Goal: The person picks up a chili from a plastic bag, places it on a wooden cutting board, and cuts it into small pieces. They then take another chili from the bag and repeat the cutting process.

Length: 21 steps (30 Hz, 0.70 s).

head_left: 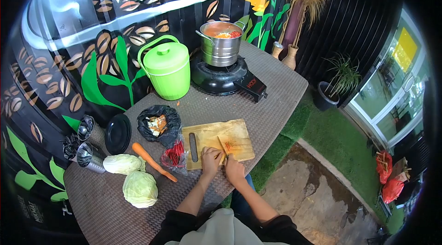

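My left hand is closed on a thin orange carrot piece over the wooden cutting board. Close beside it, my right hand grips a knife, its blade pointing away from me across the board. Small chopped orange bits lie just right of the blade. The knife's handle is mostly hidden in my fingers. To the left of the board are a plastic bag of red chilies and a whole carrot.
Two cabbages lie at the table's left. Behind the board stand a black bag of scraps, a green lidded bucket and a steel pot on a black stove. Black plates and metal utensil holders sit far left.
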### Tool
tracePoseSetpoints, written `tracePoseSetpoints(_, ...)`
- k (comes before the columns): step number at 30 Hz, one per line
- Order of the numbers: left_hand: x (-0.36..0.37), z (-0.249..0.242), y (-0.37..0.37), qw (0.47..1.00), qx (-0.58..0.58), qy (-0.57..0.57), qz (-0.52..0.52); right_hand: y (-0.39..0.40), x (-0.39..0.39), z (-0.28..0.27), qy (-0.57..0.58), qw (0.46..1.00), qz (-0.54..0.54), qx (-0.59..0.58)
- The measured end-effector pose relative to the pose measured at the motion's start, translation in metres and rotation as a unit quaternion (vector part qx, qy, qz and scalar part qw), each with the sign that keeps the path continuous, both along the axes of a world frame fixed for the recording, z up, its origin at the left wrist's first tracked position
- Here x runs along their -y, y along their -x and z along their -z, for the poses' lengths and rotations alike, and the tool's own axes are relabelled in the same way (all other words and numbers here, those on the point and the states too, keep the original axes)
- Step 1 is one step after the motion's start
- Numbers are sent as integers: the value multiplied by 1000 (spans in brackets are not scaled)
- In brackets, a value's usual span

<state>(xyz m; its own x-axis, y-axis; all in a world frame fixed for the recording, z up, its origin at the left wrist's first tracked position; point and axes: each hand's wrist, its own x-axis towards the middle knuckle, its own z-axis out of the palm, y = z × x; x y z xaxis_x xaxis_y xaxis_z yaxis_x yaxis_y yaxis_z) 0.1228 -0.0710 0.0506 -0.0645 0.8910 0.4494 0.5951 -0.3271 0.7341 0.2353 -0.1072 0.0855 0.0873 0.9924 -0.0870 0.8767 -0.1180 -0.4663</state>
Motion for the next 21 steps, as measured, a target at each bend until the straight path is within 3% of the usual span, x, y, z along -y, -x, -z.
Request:
tracePoseSetpoints(4,0,-3,1,1000,22,12,3,-9,-9,0,-3,999,-37,11)
tracePoseSetpoints(13,1,-6,0,999,36,24,-10,-2,-2,-3,13,1000,4,-8)
tracePoseSetpoints(19,1,-8,1,998,47,46,-9,-8,0,10,-6,999,-33,20)
tracePoseSetpoints(21,1,-10,2,999,33,34,-3,2,8,13,-44,996,-11,78)
